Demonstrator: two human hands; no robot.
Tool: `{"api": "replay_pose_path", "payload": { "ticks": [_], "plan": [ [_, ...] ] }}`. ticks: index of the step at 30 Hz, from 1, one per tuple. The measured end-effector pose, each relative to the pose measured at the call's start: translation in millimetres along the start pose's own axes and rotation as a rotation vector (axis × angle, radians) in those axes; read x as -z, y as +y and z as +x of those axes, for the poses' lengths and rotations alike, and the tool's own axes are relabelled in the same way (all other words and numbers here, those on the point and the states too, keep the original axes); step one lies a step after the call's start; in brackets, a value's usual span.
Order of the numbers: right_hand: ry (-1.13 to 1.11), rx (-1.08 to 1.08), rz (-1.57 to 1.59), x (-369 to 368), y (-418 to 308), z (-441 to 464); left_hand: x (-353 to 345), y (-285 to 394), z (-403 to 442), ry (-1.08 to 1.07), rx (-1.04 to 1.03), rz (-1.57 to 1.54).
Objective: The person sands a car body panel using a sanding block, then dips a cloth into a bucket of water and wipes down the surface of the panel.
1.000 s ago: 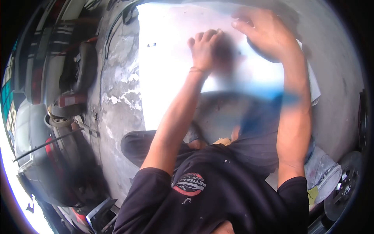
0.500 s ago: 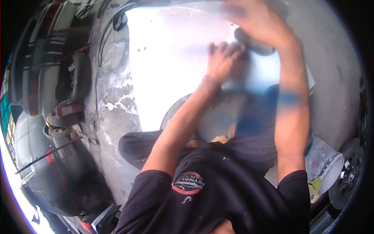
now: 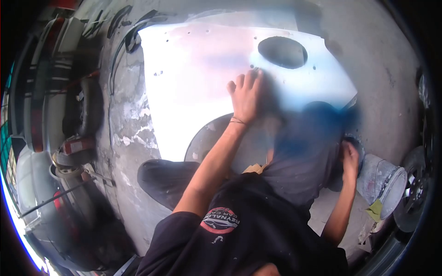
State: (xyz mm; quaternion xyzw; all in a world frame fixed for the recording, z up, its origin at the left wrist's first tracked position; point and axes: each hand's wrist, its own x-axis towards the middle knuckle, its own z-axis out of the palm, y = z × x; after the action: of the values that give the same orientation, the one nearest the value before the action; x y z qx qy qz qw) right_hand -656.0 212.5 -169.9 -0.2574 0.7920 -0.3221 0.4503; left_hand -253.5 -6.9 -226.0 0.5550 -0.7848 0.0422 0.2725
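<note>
A pale, glossy car body panel (image 3: pixel 193 92) lies in front of me, with an oval hole, several small holes and a curved wheel-arch cut-out. My left hand (image 3: pixel 246 96) rests on it below the oval hole, fingers spread and a thin band round the wrist. My right hand (image 3: pixel 350 158) is down beside my right knee, at a blue-rimmed container (image 3: pixel 361 146). Its fingers are curled, and whatever they hold is hidden. A bluish blur covers part of the panel's lower right and my knee.
A dirty whitish bucket (image 3: pixel 380 184) lies tilted at the right, a yellow-green piece (image 3: pixel 375 210) on its rim. Behind it stands a wheel (image 3: pixel 412 188). Car bumpers and other parts (image 3: pixel 60 92) are stacked at the left. The concrete floor (image 3: pixel 129 110) is stained.
My right hand has come down from above the panel's far side to the container beside my knee, uncovering the oval hole. My left hand stays on the panel, slightly lower and farther left in view.
</note>
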Motion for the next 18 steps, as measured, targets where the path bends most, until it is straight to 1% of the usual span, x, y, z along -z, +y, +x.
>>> {"api": "replay_pose_path", "payload": {
  "ticks": [2,3,4,6,7,10,11,12,13,14,15,16,17,18],
  "plan": [
    [-0.053,-0.185,0.117,6.5,67.1,16.2,-11.8,-3.9,-1.0,-0.05,0.038,0.024],
    [-0.072,-0.19,0.212,20.4,134.5,46.4,-8.2,-3.2,11.2,-0.003,0.031,-0.03],
    [-0.081,-0.204,0.209,21.4,143.7,41.6,-6.7,0.1,29.4,-0.037,0.055,0.038],
    [-0.029,-0.23,0.302,8.4,147.2,45.7,-8.7,2.3,56.3,-0.022,0.111,-0.009],
    [-0.008,-0.232,0.346,-39.3,108.5,100.8,-8.1,1.8,50.7,-0.036,0.091,-0.002],
    [0.024,-0.211,0.481,-69.1,99.3,98.5,-0.2,-3.9,-6.7,-0.012,0.014,0.066],
    [0.035,-0.207,0.524,-84.0,93.3,100.2,13.5,-3.7,-22.8,-0.072,0.022,-0.013],
    [0.048,-0.202,0.561,-122.2,61.8,128.3,18.2,-5.5,-35.1,-0.13,0.041,0.01],
    [0.059,-0.195,0.589,-105.1,85.4,125.3,19.8,-12.0,-29.6,-0.073,0.008,0.049],
    [0.066,-0.199,0.612,-63.2,127.7,99.7,22.0,-21.4,-28.2,-0.029,-0.018,0.092],
    [0.088,-0.221,0.628,-23.7,168.3,85.0,25.0,-33.1,-14.7,-0.02,0.042,0.076],
    [0.124,-0.242,0.646,-1.3,186.0,89.1,27.5,-43.7,7.4,-0.013,0.098,0.049],
    [0.16,-0.242,0.677,17.3,200.3,96.7,31.9,-52.1,27.9,0.009,0.193,-0.043],
    [0.192,-0.238,0.71,23.9,192.9,103.7,26.5,-55.6,30.4,0.025,0.205,-0.051]
  ]
}}
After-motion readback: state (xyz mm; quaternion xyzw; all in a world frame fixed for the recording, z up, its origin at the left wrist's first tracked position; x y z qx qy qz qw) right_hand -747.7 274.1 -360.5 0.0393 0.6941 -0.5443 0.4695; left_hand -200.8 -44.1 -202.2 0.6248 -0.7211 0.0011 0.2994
